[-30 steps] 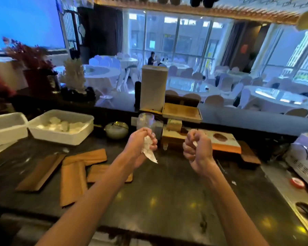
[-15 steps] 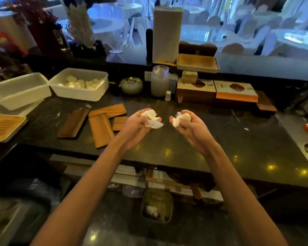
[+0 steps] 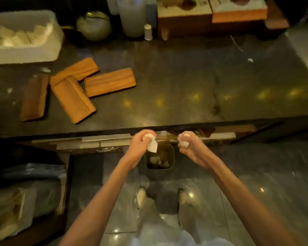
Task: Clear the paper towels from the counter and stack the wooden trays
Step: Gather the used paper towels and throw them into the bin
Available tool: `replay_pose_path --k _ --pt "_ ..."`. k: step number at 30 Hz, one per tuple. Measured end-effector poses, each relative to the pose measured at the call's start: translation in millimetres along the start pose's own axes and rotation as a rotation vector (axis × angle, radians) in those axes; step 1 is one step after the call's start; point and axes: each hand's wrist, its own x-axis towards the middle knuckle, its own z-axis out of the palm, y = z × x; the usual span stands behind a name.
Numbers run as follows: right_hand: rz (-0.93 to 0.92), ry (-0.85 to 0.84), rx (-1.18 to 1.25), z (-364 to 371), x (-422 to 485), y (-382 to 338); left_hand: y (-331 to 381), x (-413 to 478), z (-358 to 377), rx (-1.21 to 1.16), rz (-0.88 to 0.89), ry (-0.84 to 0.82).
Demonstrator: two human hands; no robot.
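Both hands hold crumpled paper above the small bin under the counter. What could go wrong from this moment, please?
1. The bin is small and partly under the counter edge; paper from the right hand, which is off to one side, may land on the floor.
2. The loose towel hanging from the left hand may drift as it falls.
3. A small white scrap on the counter could be overlooked.
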Motion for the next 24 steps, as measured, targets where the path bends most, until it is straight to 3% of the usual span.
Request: replay_pose_path --k 2,5,8,12,14,18,24 --pt "0.039 0.114 -0.112 -15 12 34 -35 18 4 0.085 -0.069 -0.078" --pt "0.075 0.207 -0.033 -40 37 87 -87 50 15 0.139 -0.138 -0.216" --pt "0.142 0.305 -0.079 -67 76 142 -144 91 28 0.17 -0.243 -0.234" --pt "0.22 0.529 -0.496 -118 152 226 -239 153 42 0.461 -0.23 -0.271" --pt "0.223 0.528 -0.691 -143 195 269 -288 184 44 0.591 -0.265 -0.303" --pt "0.249 0.451 -0.786 -173 276 337 -376 247 47 0.944 -0.3 -0.341" --pt "0.251 0.454 -0.901 -192 370 405 -469 321 51 1.076 -0.105 -0.411"
